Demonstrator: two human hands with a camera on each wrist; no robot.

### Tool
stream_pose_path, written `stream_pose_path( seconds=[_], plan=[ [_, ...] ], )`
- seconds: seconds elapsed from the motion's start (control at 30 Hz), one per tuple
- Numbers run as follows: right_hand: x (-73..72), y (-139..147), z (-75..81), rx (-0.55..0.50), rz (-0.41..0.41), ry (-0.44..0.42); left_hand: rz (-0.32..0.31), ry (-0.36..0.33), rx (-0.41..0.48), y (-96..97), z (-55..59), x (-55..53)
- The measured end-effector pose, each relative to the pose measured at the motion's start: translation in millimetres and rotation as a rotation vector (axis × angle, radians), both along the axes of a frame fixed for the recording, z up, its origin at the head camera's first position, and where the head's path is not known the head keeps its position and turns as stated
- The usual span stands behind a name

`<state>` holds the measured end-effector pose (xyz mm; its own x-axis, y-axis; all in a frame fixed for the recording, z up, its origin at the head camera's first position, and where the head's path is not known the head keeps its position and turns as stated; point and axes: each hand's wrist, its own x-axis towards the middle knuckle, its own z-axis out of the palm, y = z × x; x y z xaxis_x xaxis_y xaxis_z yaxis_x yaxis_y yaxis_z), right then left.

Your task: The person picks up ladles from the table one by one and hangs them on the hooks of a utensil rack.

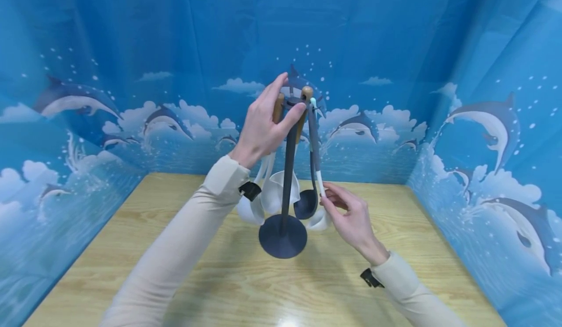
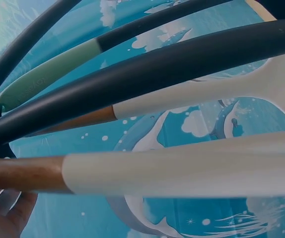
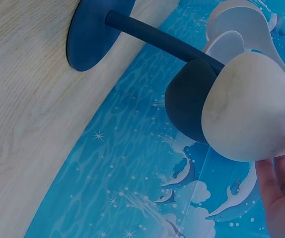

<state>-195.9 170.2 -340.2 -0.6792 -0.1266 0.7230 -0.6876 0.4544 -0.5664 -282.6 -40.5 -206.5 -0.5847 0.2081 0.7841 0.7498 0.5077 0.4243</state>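
A black utensil stand [image 1: 283, 239] with a round base stands upright on the table. Around its top my left hand [image 1: 263, 124] grips, with the thumb laid across the upper end. My right hand [image 1: 351, 214] pinches the white neck of a grey-handled ladle [image 1: 318, 221], which hangs on the stand's right side. Its pale rounded bowl [image 3: 249, 106] fills much of the right wrist view, fingertips right below it. Beside it hangs a black ladle [image 1: 305, 205]. White utensils [image 1: 278, 190] with wooden handles [image 2: 28, 173] hang behind and left of the pole, partly hidden by my left hand.
The stand is on a light wood-grain table [image 1: 237, 288]. Blue curtains [image 1: 377, 34] printed with dolphins and clouds enclose the table at the back and both sides. A green handle part [image 2: 53, 69] shows near the pole in the left wrist view.
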Motion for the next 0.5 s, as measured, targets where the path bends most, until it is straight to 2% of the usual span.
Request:
stream_pose_path(
  seconds=[0.27,0.5],
  plan=[
    [-2.1,0,-1.4,-0.018,-0.03,-0.041,-0.013,-0.004,-0.006,-6.6,-5.3,1.3],
    [-19.8,10,-21.0,-0.05,-0.034,-0.052,-0.029,-0.017,-0.013,-14.3,-15.2,3.0]
  ],
)
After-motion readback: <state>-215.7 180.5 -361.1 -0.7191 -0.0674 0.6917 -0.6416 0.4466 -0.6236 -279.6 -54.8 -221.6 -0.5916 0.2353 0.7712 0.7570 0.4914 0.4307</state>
